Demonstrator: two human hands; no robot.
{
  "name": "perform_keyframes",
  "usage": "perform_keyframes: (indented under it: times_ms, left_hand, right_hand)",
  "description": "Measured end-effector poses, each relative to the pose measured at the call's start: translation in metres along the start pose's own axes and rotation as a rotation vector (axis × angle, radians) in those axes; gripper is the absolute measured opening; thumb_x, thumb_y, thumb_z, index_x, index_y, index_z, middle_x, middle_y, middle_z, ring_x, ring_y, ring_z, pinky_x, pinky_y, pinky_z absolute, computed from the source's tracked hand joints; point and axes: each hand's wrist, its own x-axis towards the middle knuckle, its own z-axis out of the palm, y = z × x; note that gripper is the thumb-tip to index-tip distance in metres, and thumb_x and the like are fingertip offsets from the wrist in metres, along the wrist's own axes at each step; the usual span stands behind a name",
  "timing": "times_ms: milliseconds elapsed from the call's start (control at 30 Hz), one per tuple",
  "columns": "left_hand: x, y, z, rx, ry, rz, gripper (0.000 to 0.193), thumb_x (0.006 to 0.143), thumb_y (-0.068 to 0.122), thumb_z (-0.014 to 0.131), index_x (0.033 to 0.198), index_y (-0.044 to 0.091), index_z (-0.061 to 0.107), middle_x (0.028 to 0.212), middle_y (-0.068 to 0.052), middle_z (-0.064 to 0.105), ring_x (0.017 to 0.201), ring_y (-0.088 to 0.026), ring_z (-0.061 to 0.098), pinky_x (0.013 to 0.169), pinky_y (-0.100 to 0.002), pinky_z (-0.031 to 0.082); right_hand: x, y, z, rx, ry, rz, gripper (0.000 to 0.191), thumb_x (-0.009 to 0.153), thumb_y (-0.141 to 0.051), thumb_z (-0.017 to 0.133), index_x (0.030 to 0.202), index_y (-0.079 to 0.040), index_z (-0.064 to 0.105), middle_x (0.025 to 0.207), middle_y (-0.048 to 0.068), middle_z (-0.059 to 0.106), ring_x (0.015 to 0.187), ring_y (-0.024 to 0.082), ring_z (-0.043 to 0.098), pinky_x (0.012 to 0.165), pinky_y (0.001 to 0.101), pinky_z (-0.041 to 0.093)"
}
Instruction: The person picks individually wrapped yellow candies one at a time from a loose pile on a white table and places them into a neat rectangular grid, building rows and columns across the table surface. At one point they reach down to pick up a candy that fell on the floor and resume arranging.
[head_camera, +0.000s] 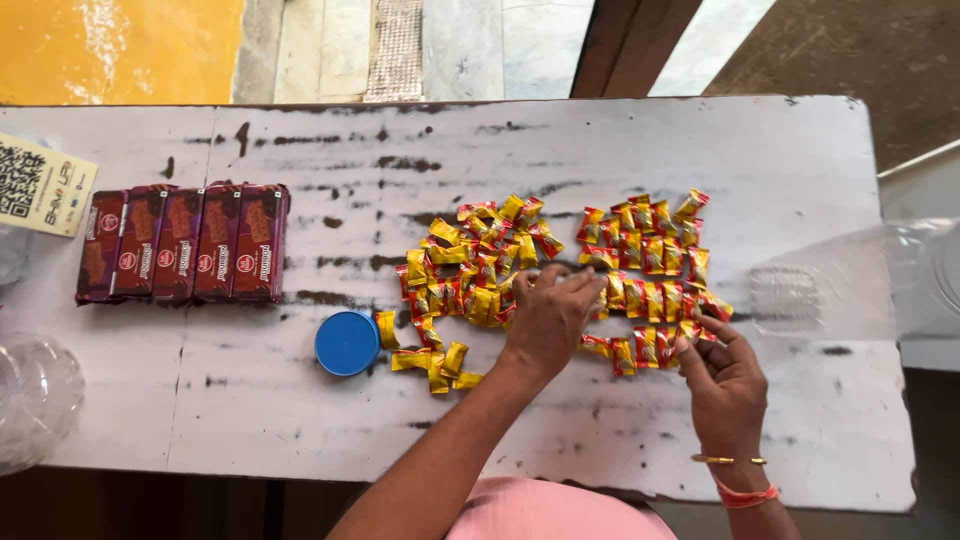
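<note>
I am looking down at a spread of small wrapped candies (560, 275), red and yellow, lying across the middle of a worn white table (300, 400). They fall into two groups: a loose heap toward the centre and tidier rows toward the right edge. My left hand (548, 318) lies palm down between the two groups, fingers curled onto a few candies at the inner end of the rows; whether it pinches one or only presses, I cannot tell. My right hand (722, 378) rests nearer the front edge, its fingertips touching the bottom row's last candies, closed lightly, holding nothing I can make out. I judge these sweets to be very light, with crinkly, slippery wrappers that slide easily on the tabletop; the firm middle is the best place to pinch, since the twisted ends would give way. Just left of the heap sits a round blue lid (347, 343). Further toward the left edge lies a row of dark red biscuit packs (185, 243), side by side. A clear plastic jar (850, 285) lies on its side at the right edge.
</note>
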Motion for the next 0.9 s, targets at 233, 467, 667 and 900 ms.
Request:
perform_keyframes:
  times_ms: [233, 467, 667, 900]
  left_hand:
    - [-0.033, 0.001, -0.014, -0.089, -0.135, 0.015, 0.03, 0.086, 0.037, 0.076, 0.109, 0.018, 0.073, 0.11, 0.003, 0.071, 0.11, -0.022, 0.058, 0.097, -0.052, 0.033]
    - [-0.053, 0.019, -0.027, 0.065, -0.247, 0.028, 0.028, 0.089, 0.042, 0.075, 0.093, 0.015, 0.072, 0.093, -0.002, 0.067, 0.097, -0.021, 0.06, 0.097, -0.051, 0.035]
    - [-0.055, 0.031, -0.035, 0.045, -0.379, -0.103, 0.037, 0.099, 0.05, 0.07, 0.095, 0.013, 0.072, 0.089, -0.005, 0.066, 0.092, -0.023, 0.06, 0.096, -0.05, 0.035]
    - [-0.075, 0.024, -0.033, 0.005, -0.091, 0.075, 0.034, 0.089, 0.038, 0.073, 0.118, 0.019, 0.071, 0.116, 0.002, 0.071, 0.11, -0.019, 0.059, 0.1, -0.05, 0.031]
  right_hand:
    - [-0.034, 0.005, -0.009, -0.047, 0.019, 0.013, 0.045, 0.098, -0.01, 0.067, 0.14, 0.002, 0.054, 0.097, 0.007, 0.071, 0.087, 0.008, 0.065, 0.077, 0.0225, 0.053]
    - [-0.059, 0.006, -0.006, -0.148, 0.014, 0.028, 0.044, 0.096, -0.011, 0.068, 0.137, -0.001, 0.056, 0.093, 0.006, 0.071, 0.079, 0.009, 0.064, 0.066, 0.0242, 0.053]
    - [-0.076, -0.007, 0.004, -0.54, -0.078, -0.053, 0.054, 0.09, -0.011, 0.067, 0.143, -0.014, 0.056, 0.09, 0.012, 0.072, 0.068, 0.023, 0.068, 0.066, 0.0371, 0.055]
    - [-0.071, -0.024, 0.018, -0.867, -0.304, -0.239, 0.067, 0.084, -0.012, 0.06, 0.149, -0.02, 0.051, 0.085, 0.014, 0.066, 0.076, 0.036, 0.067, 0.071, 0.0504, 0.054]
